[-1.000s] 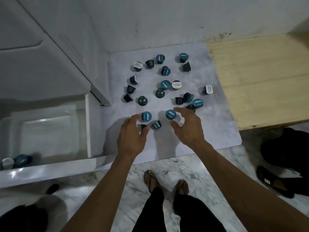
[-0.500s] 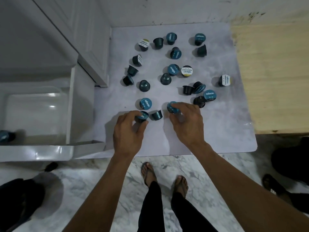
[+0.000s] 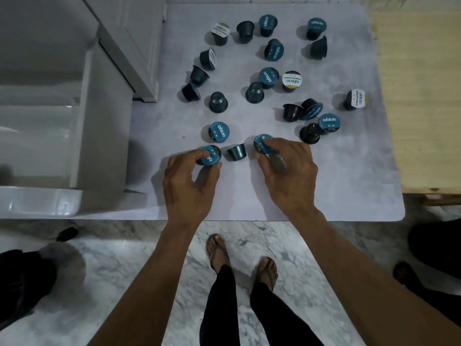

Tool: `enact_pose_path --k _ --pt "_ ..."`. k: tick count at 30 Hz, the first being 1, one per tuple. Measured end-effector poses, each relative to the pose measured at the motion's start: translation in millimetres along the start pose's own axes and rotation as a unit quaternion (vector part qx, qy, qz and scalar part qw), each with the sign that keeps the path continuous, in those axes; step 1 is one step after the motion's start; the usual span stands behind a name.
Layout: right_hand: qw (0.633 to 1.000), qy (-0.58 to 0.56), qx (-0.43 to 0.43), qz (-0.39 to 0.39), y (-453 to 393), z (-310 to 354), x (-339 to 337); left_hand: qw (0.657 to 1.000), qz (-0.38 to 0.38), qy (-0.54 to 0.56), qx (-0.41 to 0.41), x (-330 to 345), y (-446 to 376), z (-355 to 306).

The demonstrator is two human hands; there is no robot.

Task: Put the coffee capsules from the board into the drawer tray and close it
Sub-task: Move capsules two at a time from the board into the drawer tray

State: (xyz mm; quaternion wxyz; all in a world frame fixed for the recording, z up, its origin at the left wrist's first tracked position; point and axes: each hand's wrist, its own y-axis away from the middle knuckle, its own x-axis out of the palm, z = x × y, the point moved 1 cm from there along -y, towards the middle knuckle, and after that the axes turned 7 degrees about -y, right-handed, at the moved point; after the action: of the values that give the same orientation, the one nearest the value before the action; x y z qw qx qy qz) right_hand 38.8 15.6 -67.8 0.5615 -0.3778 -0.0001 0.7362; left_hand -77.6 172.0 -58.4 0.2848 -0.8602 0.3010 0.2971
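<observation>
Head view: the left hand [image 3: 189, 181] pinches a blue-lidded capsule [image 3: 210, 155] between thumb and fingers at the board's near side, and the right hand [image 3: 287, 171] closes over a second capsule [image 3: 262, 144], fingers curled on its lid and rim. Both look like grasps being taken, neither capsule clearly lifted. To do this well, I judge, each should be gripped by the stiff rim rather than the foil top, raised straight up so it does not knock the overturned capsule [image 3: 237, 152] lying between the hands, then carried left together to the tray [image 3: 37, 136].

The capsules are small tapered cups, dark and slightly glossy, with flat foil lids in teal or white. Some stand lid-up, some are inverted, some lie on their sides and would roll if nudged. About twenty are scattered over the board [image 3: 349, 191], a smooth pale sheet with mottled grey marbling and rounded corners.

At left the drawer [image 3: 82, 121] stands open, white and hard-edged, holding the clear, shiny plastic tray. Right of the board is bare light wood [image 3: 419, 96].
</observation>
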Motion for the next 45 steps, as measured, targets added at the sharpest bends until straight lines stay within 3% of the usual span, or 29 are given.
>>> enact_pose_path --k 8,14,17,26,31,35,40,45 --pt "0.995 -0.072 0.060 -0.046 -8.3 38.1 -39.4 0.998 -0.001 0.053 -0.043 -34.2 -3.5 -45.3" --pt "0.990 -0.121 0.061 -0.029 -33.7 114.0 -80.4 0.997 -0.015 0.059 -0.040 -114.0 -17.9 -104.0" --pt "0.986 -0.158 0.048 -0.008 -45.0 158.7 -86.1 0.999 -0.039 0.025 0.004 -165.8 -30.1 -115.5" --pt "0.974 -0.206 0.015 0.094 -69.5 280.8 -16.1 0.997 -0.039 -0.048 -0.043 -311.5 -73.9 -31.1" --pt "0.971 -0.195 0.001 0.140 -60.7 324.4 57.5 0.990 0.053 -0.101 -0.078 -379.0 -108.5 59.1" --pt "0.972 -0.158 0.027 0.169 -59.5 342.7 98.5 0.982 0.120 -0.144 -0.036 -405.5 -139.0 112.7" --pt "0.968 -0.101 0.048 0.224 -61.6 351.1 137.1 0.961 0.240 -0.141 0.007 -391.8 -172.3 153.8" --pt "0.943 -0.049 0.043 0.326 -72.3 339.0 175.5 0.927 0.349 -0.132 0.022 -354.2 -194.4 177.0"
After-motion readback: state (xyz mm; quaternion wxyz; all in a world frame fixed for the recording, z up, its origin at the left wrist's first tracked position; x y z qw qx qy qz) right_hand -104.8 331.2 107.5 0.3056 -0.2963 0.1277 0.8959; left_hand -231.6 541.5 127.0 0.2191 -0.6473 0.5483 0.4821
